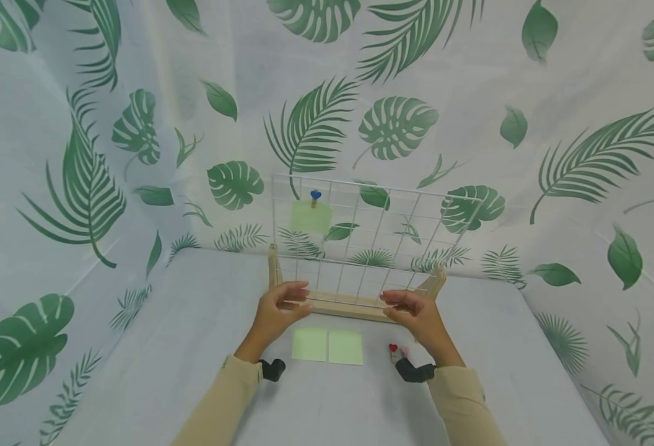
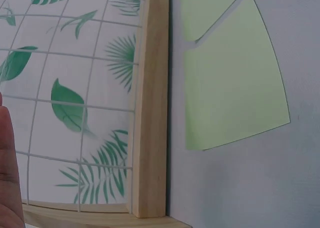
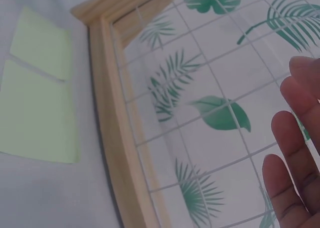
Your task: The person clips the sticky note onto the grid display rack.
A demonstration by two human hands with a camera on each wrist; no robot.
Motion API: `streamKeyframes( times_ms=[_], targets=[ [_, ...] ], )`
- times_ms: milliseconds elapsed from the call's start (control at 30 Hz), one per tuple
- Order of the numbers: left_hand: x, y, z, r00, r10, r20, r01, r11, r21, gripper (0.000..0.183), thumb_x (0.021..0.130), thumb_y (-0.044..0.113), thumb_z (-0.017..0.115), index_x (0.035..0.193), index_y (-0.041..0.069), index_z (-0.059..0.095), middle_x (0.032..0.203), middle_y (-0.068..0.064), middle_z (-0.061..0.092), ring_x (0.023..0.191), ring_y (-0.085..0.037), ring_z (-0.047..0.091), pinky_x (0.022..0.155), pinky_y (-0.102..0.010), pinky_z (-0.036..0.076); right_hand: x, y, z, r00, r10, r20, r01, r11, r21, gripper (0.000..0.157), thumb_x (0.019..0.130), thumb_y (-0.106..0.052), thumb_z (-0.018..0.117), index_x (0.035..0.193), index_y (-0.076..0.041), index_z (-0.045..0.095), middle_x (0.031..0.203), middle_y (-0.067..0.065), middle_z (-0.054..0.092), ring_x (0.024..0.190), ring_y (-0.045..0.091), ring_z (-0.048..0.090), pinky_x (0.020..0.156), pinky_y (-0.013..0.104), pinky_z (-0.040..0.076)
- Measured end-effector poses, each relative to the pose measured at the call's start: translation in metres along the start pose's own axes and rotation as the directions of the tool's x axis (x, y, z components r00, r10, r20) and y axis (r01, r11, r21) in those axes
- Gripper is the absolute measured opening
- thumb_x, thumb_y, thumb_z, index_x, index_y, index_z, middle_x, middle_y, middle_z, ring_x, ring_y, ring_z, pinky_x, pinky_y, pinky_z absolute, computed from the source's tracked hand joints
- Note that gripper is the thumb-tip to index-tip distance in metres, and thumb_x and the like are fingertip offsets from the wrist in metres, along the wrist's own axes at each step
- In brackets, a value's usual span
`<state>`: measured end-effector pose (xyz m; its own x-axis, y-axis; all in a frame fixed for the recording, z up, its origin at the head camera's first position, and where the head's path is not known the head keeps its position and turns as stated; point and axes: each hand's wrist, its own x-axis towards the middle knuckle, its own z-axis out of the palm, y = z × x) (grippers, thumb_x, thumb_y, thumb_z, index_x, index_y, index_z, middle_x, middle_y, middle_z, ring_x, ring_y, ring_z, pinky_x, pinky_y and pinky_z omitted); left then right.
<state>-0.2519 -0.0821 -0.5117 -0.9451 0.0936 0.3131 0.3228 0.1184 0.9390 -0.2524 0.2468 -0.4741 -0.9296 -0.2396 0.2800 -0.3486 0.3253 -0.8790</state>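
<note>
We are seeing the left hand [image 1: 275, 310] hovering in front of the wire grid's lower left part, its thumb and fingers spreading apart with nothing between them. We are seeing the right hand [image 1: 418, 314] matching it before the grid's lower right part, the fingers reaching out loosely, also gripping nothing; whether either hand is touching the wires, we are not managing to tell. Black wrist gear [image 1: 414, 372] is sitting by each cuff, and beige sleeves [image 1: 463, 396] are covering the forearms.

Just beyond the hands, we are looking at the white wire grid [image 1: 355, 265] itself, standing in a wooden stand [image 1: 352, 309] whose bar is running along the grid's bottom. On the grid's upper left, a blue heart clip [image 1: 315, 196] is holding a pale green note [image 1: 311, 218].

Nearer to us than the grid, two loose green notes [image 1: 345, 347] are lying side by side on the white table [image 1: 327, 409]. To their right, also in front of the grid, a red heart clip [image 1: 393, 349] and a pink heart clip [image 1: 404, 351] are lying close together. Behind the grid, a leaf-patterned backdrop [image 1: 472, 93] is hanging.
</note>
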Motion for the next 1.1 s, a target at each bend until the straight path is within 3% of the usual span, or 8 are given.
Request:
streamKeyframes(
  times_ms=[500,733,1100],
  targets=[
    [-0.012,-0.026,0.005,0.999,-0.034,-0.002,0.033,0.998,-0.044,0.048,0.089,0.000,0.088,0.134,-0.001,0.071,0.121,-0.017,0.076,0.113,-0.047,0.071,0.093,-0.027,0.060,-0.016,0.015,-0.003,0.996,0.084,-0.009,-0.084,0.996,-0.005,0.026,0.099,0.005,0.073,0.124,0.011,0.072,0.127,0.028,0.074,0.107,0.005,0.069,0.090,0.017,0.056],
    [-0.017,-0.035,0.007,0.998,-0.059,-0.022,0.058,0.998,-0.034,0.045,0.090,0.002,0.087,0.132,-0.001,0.072,0.120,-0.018,0.076,0.109,-0.027,0.074,0.091,-0.026,0.060,-0.023,0.024,0.000,0.994,0.109,-0.023,-0.109,0.994,-0.026,0.026,0.100,0.004,0.072,0.126,0.010,0.072,0.126,0.026,0.075,0.109,0.013,0.073,0.089,0.017,0.057],
    [-0.021,-0.046,0.009,0.994,-0.100,-0.032,0.099,0.994,-0.041,0.042,0.091,0.001,0.086,0.132,0.002,0.073,0.126,-0.026,0.073,0.110,-0.029,0.073,0.091,-0.025,0.059,-0.027,0.039,0.001,0.990,0.141,-0.015,-0.141,0.990,-0.013,0.028,0.099,0.008,0.070,0.127,0.010,0.071,0.128,0.027,0.073,0.107,0.002,0.068,0.092,0.015,0.055]
  ],
)
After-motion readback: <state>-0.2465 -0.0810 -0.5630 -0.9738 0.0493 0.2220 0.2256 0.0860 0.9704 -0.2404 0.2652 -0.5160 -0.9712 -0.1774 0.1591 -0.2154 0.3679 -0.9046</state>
